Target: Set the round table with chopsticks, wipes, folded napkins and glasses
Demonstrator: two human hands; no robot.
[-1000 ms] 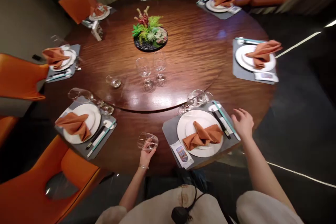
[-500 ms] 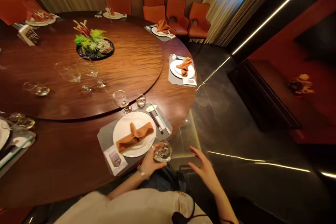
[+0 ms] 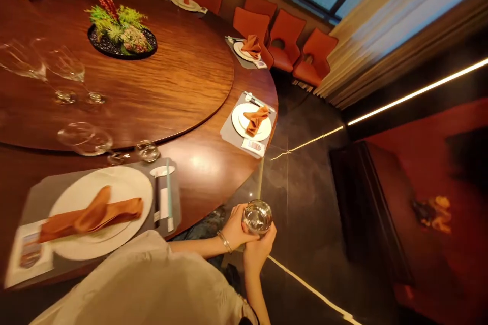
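A small clear glass [image 3: 258,216] is held between both hands, away from the table's edge and above the dark floor. My left hand [image 3: 235,228], with a bracelet at the wrist, wraps its left side. Against the lower right side of the glass, my right hand [image 3: 260,250] curls its fingers. Left of my hands lies a place setting with a white plate [image 3: 143,223], a knotted orange napkin [image 3: 95,213] on it, and chopsticks [image 3: 170,198]. Behind that plate are a stemmed glass [image 3: 86,138] and a small tumbler [image 3: 147,151].
On the round wooden table [image 3: 198,162] sits a turntable [image 3: 179,81] with a plant centrepiece [image 3: 122,35] and wine glasses [image 3: 66,63]. Another white plate [image 3: 238,124] lies near the right edge. Orange chairs [image 3: 285,40] line the wall; a dark cabinet [image 3: 373,203] stands right.
My right hand, apart and open before, has closed on the glass beside my left. The glass has moved away from the plate, over the floor. The view has turned right.
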